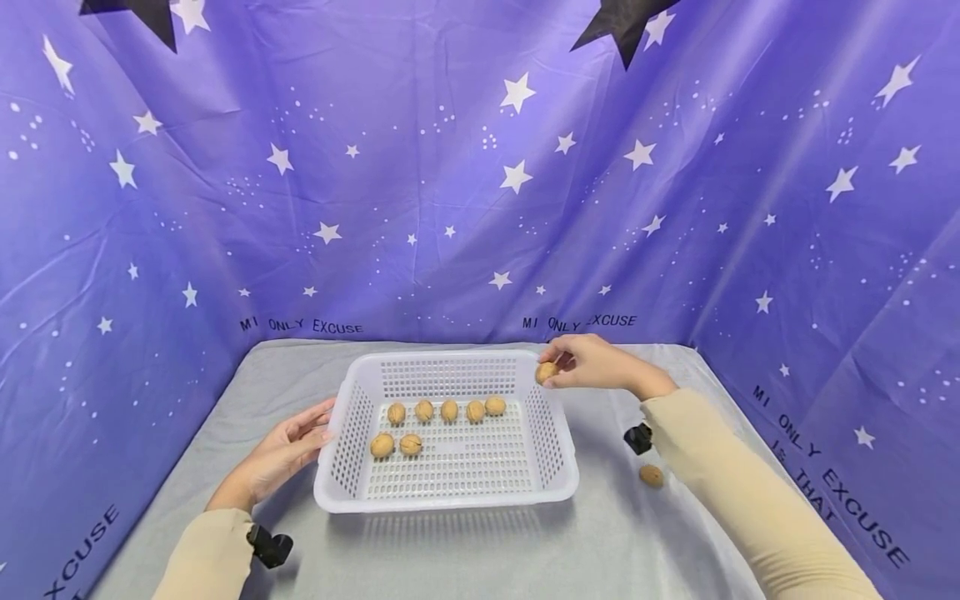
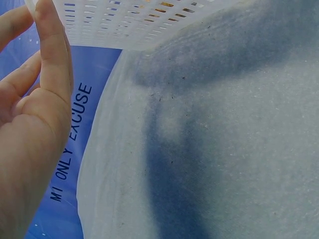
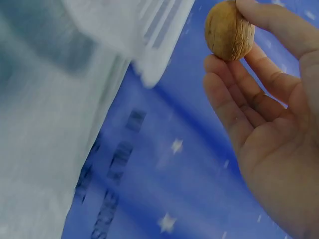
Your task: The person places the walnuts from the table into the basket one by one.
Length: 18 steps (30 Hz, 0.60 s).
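Note:
A white plastic basket [image 1: 450, 502] with a perforated floor and walls stands on the grey cloth. Inside it are several walnuts: a back row with a walnut [image 1: 449, 411] near its middle, and a front-left pair including a walnut [image 1: 382, 445]. My left hand [image 1: 273, 458] holds the basket's left rim, thumb and fingers close about the edge in the left wrist view. Over the basket's right rim, my right hand [image 1: 592, 364] pinches another walnut [image 3: 230, 31] between thumb and fingertips. One more walnut [image 1: 651, 476] lies on the cloth, near the right sleeve.
Grey cloth [image 1: 420, 558] covers the table. Purple star-patterned curtains [image 1: 465, 208] stand behind and on both sides. Black wrist cameras sit by the left sleeve [image 1: 206, 554] and the right sleeve [image 1: 720, 475].

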Tool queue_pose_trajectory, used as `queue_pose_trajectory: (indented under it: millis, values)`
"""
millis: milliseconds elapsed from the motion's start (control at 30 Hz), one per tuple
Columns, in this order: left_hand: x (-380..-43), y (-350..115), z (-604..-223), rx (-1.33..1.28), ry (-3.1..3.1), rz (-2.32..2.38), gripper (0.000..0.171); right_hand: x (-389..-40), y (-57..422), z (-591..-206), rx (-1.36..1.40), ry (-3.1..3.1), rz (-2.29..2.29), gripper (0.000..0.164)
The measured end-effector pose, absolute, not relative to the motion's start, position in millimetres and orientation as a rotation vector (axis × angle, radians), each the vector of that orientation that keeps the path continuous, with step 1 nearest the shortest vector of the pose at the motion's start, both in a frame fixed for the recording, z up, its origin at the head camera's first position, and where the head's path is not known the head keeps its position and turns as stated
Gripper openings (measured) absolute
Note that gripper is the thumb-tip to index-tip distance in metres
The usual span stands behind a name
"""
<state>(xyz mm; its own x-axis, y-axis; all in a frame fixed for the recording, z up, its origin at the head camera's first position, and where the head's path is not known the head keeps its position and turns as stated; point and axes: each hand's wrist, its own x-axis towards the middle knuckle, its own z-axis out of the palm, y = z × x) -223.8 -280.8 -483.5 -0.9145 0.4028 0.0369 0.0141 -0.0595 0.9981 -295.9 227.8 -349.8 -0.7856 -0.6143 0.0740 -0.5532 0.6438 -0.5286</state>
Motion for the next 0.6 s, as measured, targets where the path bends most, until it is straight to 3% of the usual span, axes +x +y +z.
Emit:
queue_pose_trajectory:
  millis: [300,600]
  values:
    - [-226.1,-281.8,-484.6,0.445,1.957,2.05,0.063,-302.9,157.7,-354.3,-1.109,2.6,-0.708,0.037]
    - [-225.7,-281.6,-484.5,0.45,1.947,2.056,0.064,-306.8,101.7,-392.9,-1.157,2.508,-0.613,0.038]
